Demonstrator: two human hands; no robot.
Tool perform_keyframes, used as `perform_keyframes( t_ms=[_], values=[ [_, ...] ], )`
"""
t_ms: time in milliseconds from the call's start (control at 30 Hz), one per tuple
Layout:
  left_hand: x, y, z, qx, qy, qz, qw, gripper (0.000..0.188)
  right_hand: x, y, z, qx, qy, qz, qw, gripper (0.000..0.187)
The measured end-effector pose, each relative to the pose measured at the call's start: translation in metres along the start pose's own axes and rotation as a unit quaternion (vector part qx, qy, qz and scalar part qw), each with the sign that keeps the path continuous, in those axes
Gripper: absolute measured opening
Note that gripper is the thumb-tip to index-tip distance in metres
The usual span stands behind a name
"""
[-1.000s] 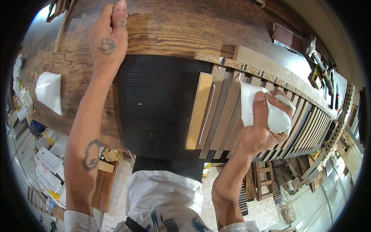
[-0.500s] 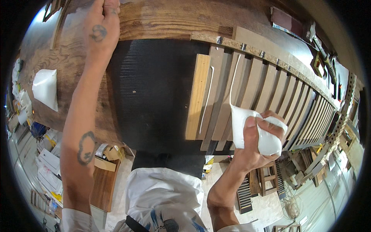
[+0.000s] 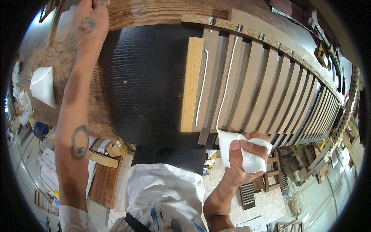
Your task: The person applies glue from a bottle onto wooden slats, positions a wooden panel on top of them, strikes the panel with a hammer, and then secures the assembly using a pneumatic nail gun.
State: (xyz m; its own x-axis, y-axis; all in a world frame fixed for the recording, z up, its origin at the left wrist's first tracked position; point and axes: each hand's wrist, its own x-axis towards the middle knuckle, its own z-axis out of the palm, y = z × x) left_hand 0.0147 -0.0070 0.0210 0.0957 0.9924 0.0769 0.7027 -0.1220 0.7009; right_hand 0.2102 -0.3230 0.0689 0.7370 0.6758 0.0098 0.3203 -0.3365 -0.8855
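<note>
Fingers of right hand (image 3: pixel 236 164) wrap bag (image 3: pixel 253 161) tightly, four o'clock; best squeeze evenly. Left hand (image 3: pixel 91 25), near eleven: hold I cannot tell.

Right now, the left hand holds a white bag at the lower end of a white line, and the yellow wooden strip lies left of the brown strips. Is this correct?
One detail is wrong: in the head view, the right hand holds the white bag at the lower end of a white line. The yellow wooden strip does lie left of the brown strips.
</note>
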Motion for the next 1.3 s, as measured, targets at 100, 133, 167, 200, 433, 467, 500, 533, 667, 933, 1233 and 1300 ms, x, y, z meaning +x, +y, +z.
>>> perform_keyframes(
  t_ms=[100,133,167,200,433,467,500,533,667,933,1233,1300],
  values=[
    [0.006,-0.033,0.005,0.021,0.049,0.082,0.995,0.049,0.002,0.002,-0.002,-0.018,-0.030,0.002,0.999,0.023],
    [0.005,-0.032,0.004,0.029,0.050,0.082,0.995,0.049,0.005,-0.002,-0.004,-0.019,-0.030,0.013,0.999,0.022],
    [0.004,-0.032,0.004,0.038,0.051,0.082,0.995,0.049,0.011,-0.003,-0.007,-0.003,-0.019,0.007,1.000,0.021],
    [0.004,-0.029,0.004,0.037,0.048,0.081,0.995,0.049,0.018,-0.005,-0.012,0.014,-0.006,-0.001,1.000,0.020],
    [0.005,-0.025,0.000,0.040,0.025,0.076,0.996,0.049,0.125,0.002,0.035,0.134,0.099,-0.102,0.981,0.019],
    [0.007,-0.025,0.001,0.045,0.023,0.084,0.995,0.049,0.133,0.001,0.041,0.143,0.091,-0.087,0.982,0.021],
    [0.006,-0.027,0.002,0.040,0.026,0.084,0.995,0.049,0.136,0.002,0.046,0.152,0.079,-0.070,0.983,0.023],
    [0.006,-0.028,0.003,0.034,0.028,0.084,0.995,0.049,0.137,0.006,0.045,0.114,0.067,-0.048,0.990,0.021],
    [0.008,-0.033,0.004,-0.003,0.030,0.083,0.996,0.047,0.136,0.011,0.050,0.092,0.075,-0.072,0.990,0.018],
    [0.008,-0.034,0.002,0.020,0.024,0.086,0.996,0.047,0.121,0.014,0.041,0.093,0.081,-0.088,0.988,0.020],
    [0.006,-0.031,0.003,0.053,0.032,0.092,0.994,0.050,0.081,0.013,0.019,0.070,0.078,-0.060,0.993,0.025],
    [0.005,-0.029,0.003,0.079,0.037,0.086,0.992,0.050,0.073,0.012,0.014,0.055,0.077,-0.057,0.994,0.025]
  ],
)
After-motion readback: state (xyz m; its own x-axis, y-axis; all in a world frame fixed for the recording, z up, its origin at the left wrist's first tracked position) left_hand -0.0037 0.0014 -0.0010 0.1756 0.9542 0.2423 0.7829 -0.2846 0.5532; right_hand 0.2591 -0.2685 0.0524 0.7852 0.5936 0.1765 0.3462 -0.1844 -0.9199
